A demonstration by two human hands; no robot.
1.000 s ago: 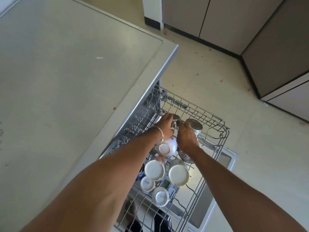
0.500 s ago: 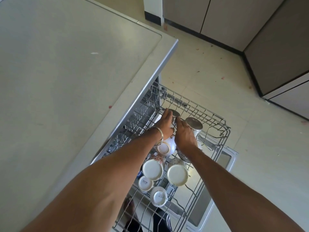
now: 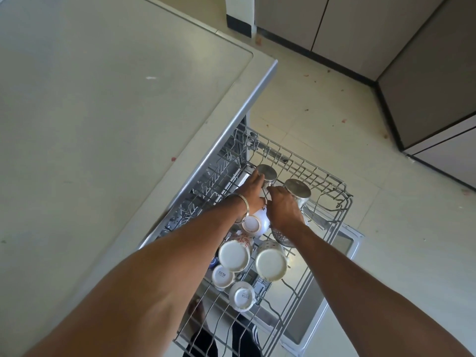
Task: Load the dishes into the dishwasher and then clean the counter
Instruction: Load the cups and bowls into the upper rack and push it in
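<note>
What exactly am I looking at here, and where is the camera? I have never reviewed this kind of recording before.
There is no machine here: a person wears a wide-angle camera on the head, so you look down along both bare forearms. The grey wire frame is a pulled-out dishwasher rack, below the edge of a pale counter. Upside down in the rack are several white cups, two of them printed SISTA, and two steel tumblers. The left hand, with a bangle on the wrist, touches the far steel tumbler with fairly straight fingers. The right hand reaches in beside the second steel tumbler; its fingertips are hidden, so I cannot tell whether it holds anything. Small reddish spots mark the counter and the floor.
</note>
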